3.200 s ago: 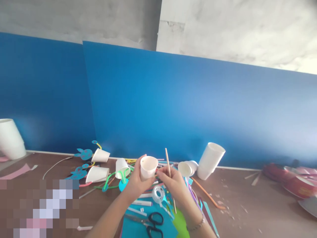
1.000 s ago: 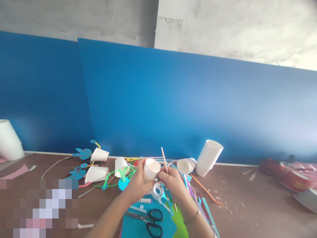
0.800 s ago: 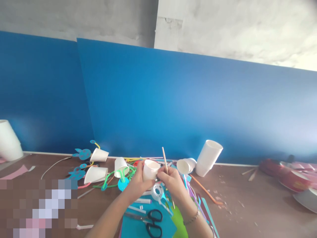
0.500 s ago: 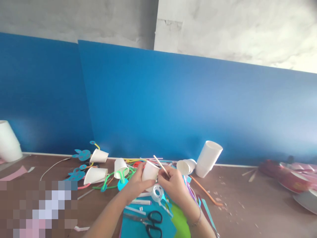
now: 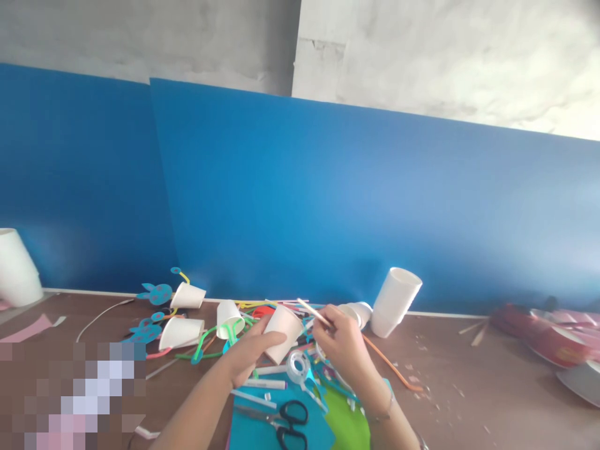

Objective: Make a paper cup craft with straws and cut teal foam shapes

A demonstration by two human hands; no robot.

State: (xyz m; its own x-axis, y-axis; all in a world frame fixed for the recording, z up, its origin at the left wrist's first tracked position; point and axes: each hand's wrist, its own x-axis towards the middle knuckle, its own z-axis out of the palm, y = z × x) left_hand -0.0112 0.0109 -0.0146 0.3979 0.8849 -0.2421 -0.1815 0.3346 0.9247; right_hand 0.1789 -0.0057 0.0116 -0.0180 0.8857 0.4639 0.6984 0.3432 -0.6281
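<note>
the left hand (image 5: pixel 248 357) is wrapped around a small white paper cup (image 5: pixel 281 332), tipped so its mouth faces away toward 1 o'clock, held just above the cluttered brown table (image 5: pixel 469 387). the right hand (image 5: pixel 344 344) sits at 3 o'clock of the cup, fingers pinched narrow around a thin pale wooden stick (image 5: pixel 315 313), whose free end points toward 10 o'clock and ends just beside the cup's rim.

risks, as a judgement: the cup wall is thin, so a firmer squeeze from the left hand could dent it. the stick's tip is close to that hand's fingers; a slip along the slanted wall could jab them. the pinch sits far back on the stick, so the tip may wobble or the stick may snap under push.

below, at 6 o'clock, a clear roll of sticky tape (image 5: pixel 298 366) and black-handled scissors (image 5: pixel 288 420) lie on a turquoise paper sheet (image 5: pixel 253 428); a dropped cup could land among them. a tall stack of white cups (image 5: pixel 396 301) leans at 3 o'clock, near the right elbow's sweep.
</note>
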